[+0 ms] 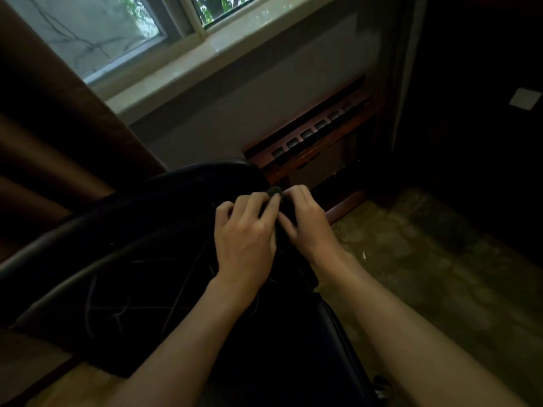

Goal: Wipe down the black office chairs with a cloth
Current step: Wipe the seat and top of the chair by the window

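A black office chair (141, 259) fills the lower left of the head view, its curved back towards the window. Both my hands are side by side over the chair's right part. My left hand (245, 233) and my right hand (305, 218) have curled fingers that pinch a dark cloth (275, 191). Only a small bunched bit of the cloth shows above my fingertips; the rest merges with the dark chair and is hard to make out.
A window and pale sill (205, 57) run across the top. Brown curtain (50, 148) hangs at the left. A reddish wooden rack (317, 142) stands under the sill. Patterned floor (426, 259) lies to the right, dark furniture (484, 83) beyond it.
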Demonstrator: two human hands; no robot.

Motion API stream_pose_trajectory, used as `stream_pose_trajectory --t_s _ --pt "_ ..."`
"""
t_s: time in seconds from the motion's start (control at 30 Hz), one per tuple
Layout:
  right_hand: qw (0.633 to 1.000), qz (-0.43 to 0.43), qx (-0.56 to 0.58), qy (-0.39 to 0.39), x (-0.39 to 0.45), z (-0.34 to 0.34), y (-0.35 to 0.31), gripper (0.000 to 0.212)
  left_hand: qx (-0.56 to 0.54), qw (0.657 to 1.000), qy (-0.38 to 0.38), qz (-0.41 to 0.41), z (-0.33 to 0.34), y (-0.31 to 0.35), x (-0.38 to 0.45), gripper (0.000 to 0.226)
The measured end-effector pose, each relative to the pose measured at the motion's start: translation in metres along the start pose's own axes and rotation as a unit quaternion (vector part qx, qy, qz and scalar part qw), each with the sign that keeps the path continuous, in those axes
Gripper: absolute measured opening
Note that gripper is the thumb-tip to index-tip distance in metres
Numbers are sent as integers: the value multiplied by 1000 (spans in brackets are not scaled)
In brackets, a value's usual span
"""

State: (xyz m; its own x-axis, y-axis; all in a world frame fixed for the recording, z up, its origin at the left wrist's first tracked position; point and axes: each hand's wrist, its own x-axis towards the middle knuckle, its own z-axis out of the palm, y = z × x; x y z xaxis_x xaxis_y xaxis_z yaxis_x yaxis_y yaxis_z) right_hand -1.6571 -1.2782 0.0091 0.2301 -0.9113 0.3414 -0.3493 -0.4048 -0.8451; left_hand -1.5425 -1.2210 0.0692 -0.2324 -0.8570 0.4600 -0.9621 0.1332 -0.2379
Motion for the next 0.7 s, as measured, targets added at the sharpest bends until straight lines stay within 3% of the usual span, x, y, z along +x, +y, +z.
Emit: stream_pose_trajectory --t_s 0.1,0.23,0.37,0.47,0.7 --pt "1000 5 -2 -29 -8 -1 9 25 -32 998 -31 -42 1 13 -10 34" --pt "997 -18 -36 -70 -7 -12 15 26 -82 981 -75 -160 2 44 -25 43" --pt "991 -65 -63 -103 6 -25 19 31 -157 940 -116 -281 2 82 -35 61" --pt "991 -51 -14 -122 11 -31 23 29 -193 913 -126 -337 5 101 -33 68" --pt "986 -9 37 -160 26 -26 18 47 -341 838 -75 -420 11 115 -20 74"
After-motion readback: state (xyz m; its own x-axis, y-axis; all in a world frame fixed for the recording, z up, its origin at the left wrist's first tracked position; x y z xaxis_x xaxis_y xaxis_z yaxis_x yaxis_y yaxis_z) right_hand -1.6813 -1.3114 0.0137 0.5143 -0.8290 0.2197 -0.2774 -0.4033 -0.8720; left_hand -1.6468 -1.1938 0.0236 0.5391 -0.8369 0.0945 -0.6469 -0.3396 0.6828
